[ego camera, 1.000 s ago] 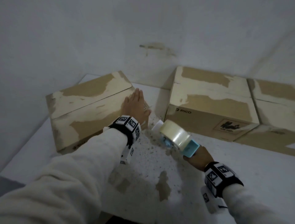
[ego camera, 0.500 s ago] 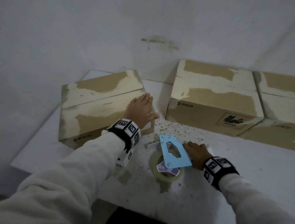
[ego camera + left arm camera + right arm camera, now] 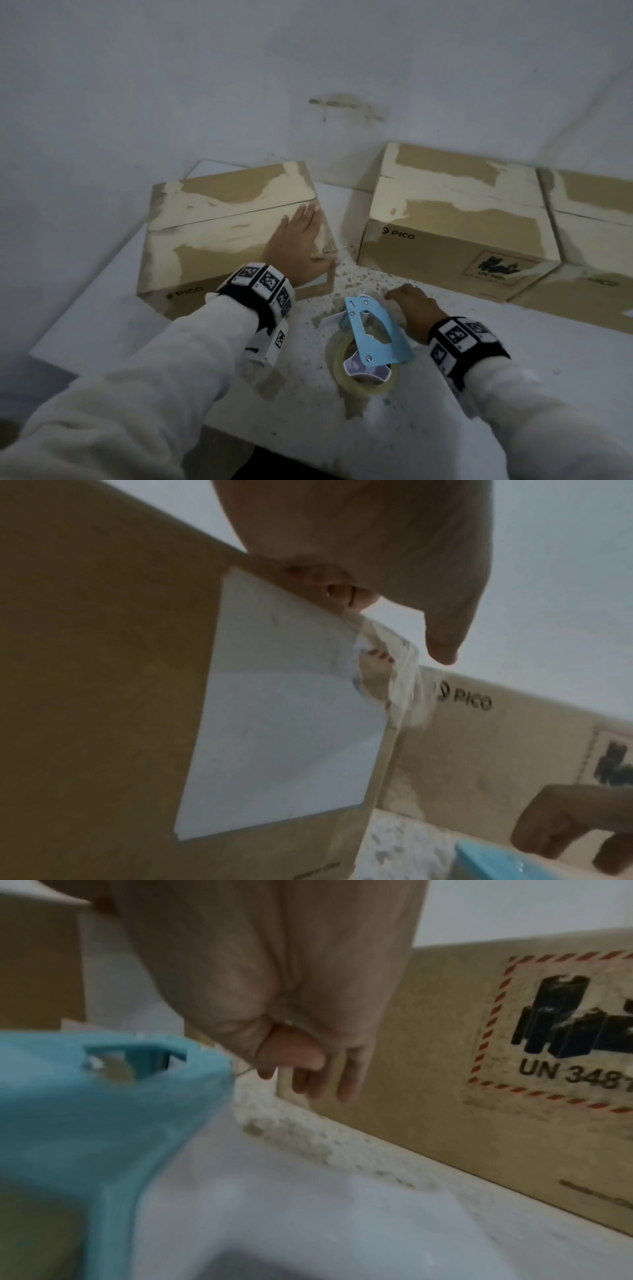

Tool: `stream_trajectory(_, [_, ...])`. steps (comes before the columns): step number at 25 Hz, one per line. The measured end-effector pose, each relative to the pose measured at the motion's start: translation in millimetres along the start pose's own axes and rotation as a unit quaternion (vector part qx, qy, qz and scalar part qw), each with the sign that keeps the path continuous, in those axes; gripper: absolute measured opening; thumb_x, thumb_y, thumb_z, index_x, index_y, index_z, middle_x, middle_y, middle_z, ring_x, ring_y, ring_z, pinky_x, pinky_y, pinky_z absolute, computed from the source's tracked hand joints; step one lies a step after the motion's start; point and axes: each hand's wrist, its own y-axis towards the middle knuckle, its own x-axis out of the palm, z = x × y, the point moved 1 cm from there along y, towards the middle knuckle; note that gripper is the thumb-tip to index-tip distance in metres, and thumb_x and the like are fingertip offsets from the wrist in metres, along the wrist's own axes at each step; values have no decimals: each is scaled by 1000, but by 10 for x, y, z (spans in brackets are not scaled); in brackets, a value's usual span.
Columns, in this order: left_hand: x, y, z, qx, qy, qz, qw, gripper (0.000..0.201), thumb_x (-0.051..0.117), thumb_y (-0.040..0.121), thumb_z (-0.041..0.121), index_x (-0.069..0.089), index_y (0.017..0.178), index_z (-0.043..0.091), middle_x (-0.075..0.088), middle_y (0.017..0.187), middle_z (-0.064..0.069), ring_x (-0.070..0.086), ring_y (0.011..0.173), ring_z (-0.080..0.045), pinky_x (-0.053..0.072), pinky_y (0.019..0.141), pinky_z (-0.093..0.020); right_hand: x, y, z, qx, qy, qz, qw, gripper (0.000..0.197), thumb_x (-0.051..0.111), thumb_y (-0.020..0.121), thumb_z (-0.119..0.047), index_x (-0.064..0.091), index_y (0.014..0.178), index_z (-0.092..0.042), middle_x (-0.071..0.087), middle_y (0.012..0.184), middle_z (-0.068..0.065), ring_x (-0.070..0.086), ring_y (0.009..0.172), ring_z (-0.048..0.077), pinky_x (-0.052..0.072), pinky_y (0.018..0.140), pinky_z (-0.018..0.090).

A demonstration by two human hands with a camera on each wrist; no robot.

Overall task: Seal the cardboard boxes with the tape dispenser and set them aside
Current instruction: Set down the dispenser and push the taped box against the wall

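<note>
A closed cardboard box (image 3: 219,233) with torn, pale patches sits at the table's left. My left hand (image 3: 301,236) lies flat on its top by the near right corner, thumb at the edge over a strip of clear tape (image 3: 404,685) that crumples down the corner. The blue tape dispenser (image 3: 371,329) lies on its side on the table in front, its clear roll (image 3: 359,373) toward me. My right hand (image 3: 411,301) rests just right of it, fingers loosely curled, holding nothing. In the right wrist view the dispenser (image 3: 103,1096) sits beside the hand (image 3: 301,1053), apart from the fingers.
Two more closed boxes stand against the back wall, a middle one (image 3: 455,233) marked PICO and one at the far right (image 3: 596,219). The white table (image 3: 513,411) is speckled with paper scraps between the boxes. Its near edge runs just below the dispenser.
My right hand brought the raised dispenser down, laid it on its side on the table and let go. The left hand stayed flat on the left box.
</note>
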Motion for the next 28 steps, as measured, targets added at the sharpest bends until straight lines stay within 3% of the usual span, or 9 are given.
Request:
stream_trajectory(3, [-142, -211, -229, -47, -67, 66, 994, 84, 42, 87, 62, 21, 149, 9, 11, 159, -6, 7, 148, -21, 7, 119, -42, -332, 116, -392, -63, 143, 238, 959, 27, 51, 78, 7, 60, 101, -4, 58, 107, 16, 54, 101, 33, 39, 78, 30])
stream_trajectory(6, [-263, -492, -645, -84, -144, 166, 972, 82, 36, 79, 63, 43, 140, 8, 30, 154, -8, 22, 145, -24, 17, 118, -47, -585, 261, -933, -117, 199, 350, 908, 19, 47, 84, -6, 61, 98, -3, 59, 99, 13, 53, 95, 28, 34, 78, 27])
stream_trajectory(8, [-293, -701, -981, -118, -144, 210, 960, 82, 31, 77, 61, 49, 134, 5, 37, 150, -12, 28, 142, -29, 25, 114, -52, -639, 366, -1207, -143, 208, 323, 912, 34, 42, 90, -19, 57, 116, -5, 58, 117, 13, 51, 110, 27, 37, 91, 30])
stream_trajectory(10, [-296, -890, -1305, -177, -118, 188, 959, 87, 23, 77, 63, 46, 137, 5, 32, 152, -12, 24, 144, -29, 22, 116, -51, -597, 480, -1330, -142, 178, 262, 938, 54, 30, 91, -33, 43, 135, -6, 45, 141, 13, 39, 132, 26, 30, 108, 37])
stream_trajectory(13, [-206, -1121, -1620, -236, -100, 110, 960, 93, 18, 79, 68, 28, 146, 4, 13, 158, -16, 9, 147, -32, 13, 117, -50, -424, 595, -1332, -98, 135, 212, 963, 68, 18, 89, -46, 21, 147, -10, 19, 158, 6, 14, 146, 18, 16, 116, 40])
stream_trajectory(15, [-142, -1201, -1663, -259, -180, 85, 945, 93, 23, 79, 64, 10, 150, 5, -1, 160, -11, -2, 148, -26, 9, 120, -45, -326, 618, -1325, -84, 143, 225, 960, 70, 18, 89, -47, 16, 148, -11, 15, 159, 5, 11, 146, 14, 14, 117, 40])
stream_trajectory(19, [-153, -1190, -1696, -261, -308, 118, 907, 88, 39, 87, 57, -2, 151, 12, -6, 160, -1, 2, 148, -17, 12, 120, -37, -259, 618, -1393, -68, 247, 264, 930, 65, 27, 93, -43, 21, 147, -8, 22, 156, 9, 15, 138, 7, 13, 116, 31])
stream_trajectory(23, [-227, -1078, -1877, -233, -385, 124, 884, 79, 50, 94, 30, -2, 151, 11, -2, 160, -1, 5, 147, -14, 11, 119, -30, -208, 593, -1493, -48, 395, 264, 878, 50, 40, 99, -21, 27, 145, -8, 29, 152, 5, 24, 137, 10, 18, 113, 27])
stream_trajectory(28, [-483, -896, -2319, -201, -480, 93, 849, 41, 58, 92, 21, 43, 129, 30, 46, 135, 9, 43, 128, -7, 31, 109, -31, -363, 578, -1507, -22, 555, 239, 797, 40, 46, 93, 0, 47, 133, -5, 54, 127, 3, 51, 113, 14, 42, 99, 29])
